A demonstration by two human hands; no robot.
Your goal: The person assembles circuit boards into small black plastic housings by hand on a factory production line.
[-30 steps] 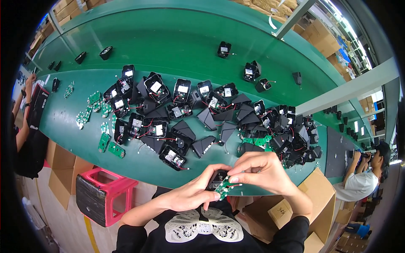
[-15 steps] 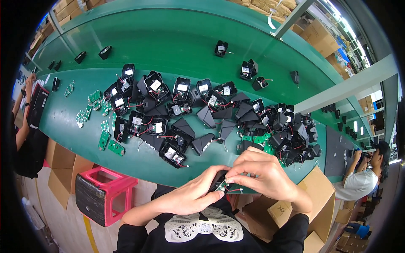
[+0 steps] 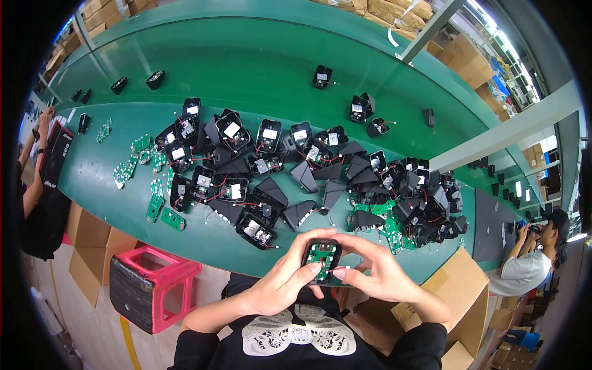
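We've got the black housing (image 3: 322, 261) held close to the chest, just off the near edge of the green bench (image 3: 259, 68), open side up so the green board seated inside faces us. Left hand (image 3: 285, 282) cups it from below and left, thumb laid along the rim to steady it. Right hand (image 3: 376, 274) wraps the right side; its fingertips pinch a small white connector on a red lead at the housing's right edge, probably held that way so the plug can be lined up with the board.

Beyond the hands: a scatter of open black housings (image 3: 231, 132) with red wires, black wedge covers (image 3: 300, 213) set down next to them, likely kept in easy reach. Loose green circuit boards (image 3: 140, 148) lie in a separate group to the left. A denser heap of housings (image 3: 425, 197) sits to the right. Further back, a few single units (image 3: 322, 76) stand apart on the belt. Pink stool (image 3: 154, 287) below left; cardboard box (image 3: 459, 293) below right. Co-workers at both far edges.

Versus a second ago: the housing now sits more squarely between both hands with the board clearly exposed, and the right hand has shifted from covering it on top to pinching at its side. Bench layout unchanged.
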